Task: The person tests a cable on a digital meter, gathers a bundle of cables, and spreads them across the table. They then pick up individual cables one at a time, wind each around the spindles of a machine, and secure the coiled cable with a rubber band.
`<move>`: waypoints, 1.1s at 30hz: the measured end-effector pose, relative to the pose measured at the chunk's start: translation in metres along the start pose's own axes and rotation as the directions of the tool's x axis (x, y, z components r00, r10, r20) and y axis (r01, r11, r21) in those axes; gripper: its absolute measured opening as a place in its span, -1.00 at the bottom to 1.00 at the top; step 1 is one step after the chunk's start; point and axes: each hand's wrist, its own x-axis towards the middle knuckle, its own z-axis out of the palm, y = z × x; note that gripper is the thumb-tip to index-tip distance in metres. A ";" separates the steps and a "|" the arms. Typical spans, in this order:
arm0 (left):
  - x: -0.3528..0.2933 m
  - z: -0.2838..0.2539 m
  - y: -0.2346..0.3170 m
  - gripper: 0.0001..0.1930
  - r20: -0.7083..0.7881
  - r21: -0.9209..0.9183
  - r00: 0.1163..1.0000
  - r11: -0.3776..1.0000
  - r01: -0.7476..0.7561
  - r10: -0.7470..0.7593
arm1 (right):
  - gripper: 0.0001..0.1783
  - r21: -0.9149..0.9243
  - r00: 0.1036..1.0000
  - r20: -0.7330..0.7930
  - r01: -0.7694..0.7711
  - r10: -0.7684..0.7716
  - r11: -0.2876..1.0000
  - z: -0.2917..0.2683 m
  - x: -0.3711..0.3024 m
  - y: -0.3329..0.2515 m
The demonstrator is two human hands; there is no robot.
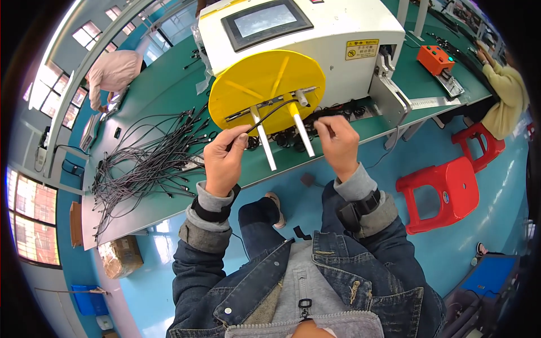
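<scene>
Cable [271,111], pinched by the left hand [224,160] at seven o'clock from the yellow disc [260,93], is best held lightly taut; whether the curled right hand [340,143], at four, pinches anything cannot be told.

On my feed I list: one green table [158,96], bearing white machine [338,48], black cable heap [127,177], orange button box [434,59].

A machine [349,25] is set on a desk [163,84], a disc [253,84] mounted on its front and a cable [276,108] held across that. Cables [141,163] are piled left of the machine; a control box [435,59] is placed right. On the floor [293,197], stools [453,188] are set at right, a carton [120,256] at left.
</scene>
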 end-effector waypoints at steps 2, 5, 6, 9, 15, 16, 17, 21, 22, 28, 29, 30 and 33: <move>-0.001 -0.002 0.000 -0.84 -0.015 -0.016 1.000 1.000 0.011 -0.011 | -0.93 -0.018 0.998 0.056 0.003 -0.002 1.000 -0.015 -0.015 0.001; -0.004 -0.001 0.001 -0.84 -0.030 -0.006 1.000 1.000 0.006 -0.006 | -0.95 -0.041 0.984 0.179 0.010 -0.003 0.999 -0.040 -0.045 0.006; -0.005 0.000 0.003 -0.84 -0.038 0.003 0.999 1.000 0.003 -0.003 | -0.95 -0.061 0.963 0.258 -0.059 0.073 0.996 -0.051 -0.055 0.009; -0.007 0.004 0.004 -0.84 -0.052 -0.001 0.998 1.000 0.017 -0.017 | -0.92 -0.097 0.902 0.377 -0.187 0.210 0.978 -0.074 -0.081 0.012; -0.012 -0.008 0.024 -0.83 -0.087 0.254 0.985 0.959 -0.123 0.150 | -0.88 -0.070 0.773 0.471 -0.446 0.424 0.892 -0.077 -0.099 0.007; -0.010 -0.012 0.030 -0.83 -0.032 0.384 0.975 0.903 -0.193 0.221 | -0.88 -0.065 0.764 0.481 -0.459 0.431 0.886 -0.076 -0.101 0.005; -0.007 -0.016 0.036 -0.82 0.033 0.501 0.958 0.825 -0.261 0.284 | -0.87 -0.061 0.754 0.489 -0.471 0.438 0.880 -0.076 -0.102 0.004; -0.011 -0.023 0.042 -0.80 0.157 0.670 0.923 0.649 -0.361 0.351 | -0.86 -0.046 0.737 0.506 -0.495 0.447 0.868 -0.077 -0.108 0.003; -0.012 -0.023 0.042 -0.79 0.185 0.695 0.917 0.612 -0.377 0.355 | -0.86 -0.046 0.732 0.508 -0.503 0.454 0.863 -0.077 -0.109 0.004; -0.025 -0.013 0.044 -0.78 0.151 0.641 0.947 0.700 -0.313 0.284 | -0.86 -0.065 0.690 0.520 -0.555 0.503 0.829 -0.077 -0.112 0.013; -0.027 -0.011 0.042 -0.78 0.114 0.608 0.951 0.736 -0.296 0.288 | -0.86 -0.063 0.684 0.525 -0.563 0.507 0.824 -0.077 -0.112 0.014; -0.030 -0.008 0.041 -0.78 0.076 0.573 0.954 0.770 -0.279 0.289 | -0.85 -0.061 0.677 0.531 -0.570 0.510 0.819 -0.076 -0.112 0.016; -0.038 0.001 0.035 -0.75 0.071 0.549 0.956 0.789 -0.277 0.286 | -0.86 -0.060 0.666 0.544 -0.575 0.510 0.816 -0.073 -0.114 0.017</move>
